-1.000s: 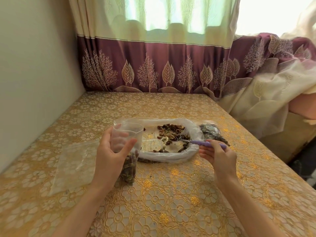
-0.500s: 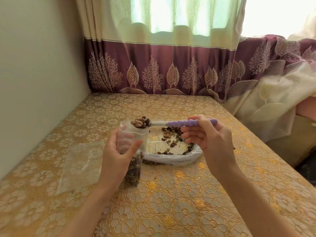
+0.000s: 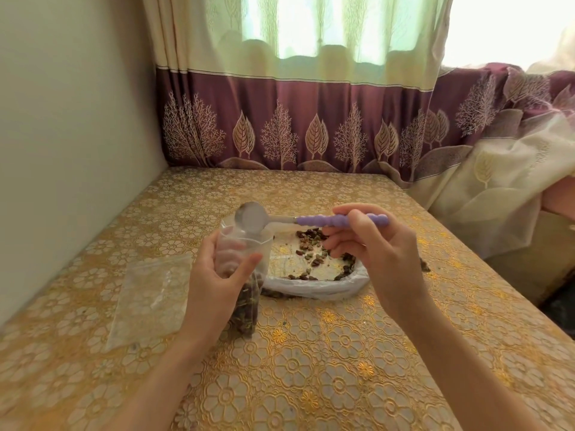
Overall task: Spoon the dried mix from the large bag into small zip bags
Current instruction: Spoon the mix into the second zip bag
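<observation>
Because the small zip bag (image 3: 241,275) is thin, limp film, light even with dried mix (image 3: 245,309) filling its lower part, it is best held near the mouth. Left hand (image 3: 214,284) wraps it there, upright on the table (image 3: 311,368). Right hand (image 3: 370,247) pinches the purple-handled spoon (image 3: 298,219), bowl tipped over the opening. Large bag (image 3: 314,286) lies just behind.

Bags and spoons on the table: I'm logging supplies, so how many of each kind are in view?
Small zip bags: 2, one held upright, one flat on the table
Large bags: 1
Spoons: 1
Total: 4
</observation>
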Demonstrator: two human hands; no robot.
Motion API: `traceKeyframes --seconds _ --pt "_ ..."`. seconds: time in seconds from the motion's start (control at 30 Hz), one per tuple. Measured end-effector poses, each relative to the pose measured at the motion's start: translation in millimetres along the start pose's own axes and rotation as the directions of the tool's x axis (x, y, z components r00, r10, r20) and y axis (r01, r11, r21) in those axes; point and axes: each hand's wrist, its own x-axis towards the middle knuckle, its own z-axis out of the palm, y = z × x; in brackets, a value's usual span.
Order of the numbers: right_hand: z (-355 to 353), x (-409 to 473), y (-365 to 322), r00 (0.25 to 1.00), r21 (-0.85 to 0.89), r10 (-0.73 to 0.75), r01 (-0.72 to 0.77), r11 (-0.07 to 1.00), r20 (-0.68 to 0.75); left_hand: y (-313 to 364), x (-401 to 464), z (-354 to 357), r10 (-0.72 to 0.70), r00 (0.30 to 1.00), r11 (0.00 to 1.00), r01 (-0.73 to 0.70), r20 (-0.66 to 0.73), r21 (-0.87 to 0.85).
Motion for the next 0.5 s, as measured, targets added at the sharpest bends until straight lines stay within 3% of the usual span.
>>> traceKeyframes --seconds 0.17,0.33,0.5 --pt "-22 9 15 0.958 0.154 0.163 -0.129 0.980 -0.235 0 0 0 0.020 1.000 1.000 -0.020 0.003 0.010" --pt "-40 8 45 0.911 0.135 0.310 -0.283 0.950 -0.273 -1 1 0 0.014 1.000 1.000 -0.014 0.001 0.013" --pt "-50 7 75 0.817 0.133 0.398 -0.378 0.916 -0.418 -3 1 0 0.012 1.000 1.000 -0.012 0.000 0.016"
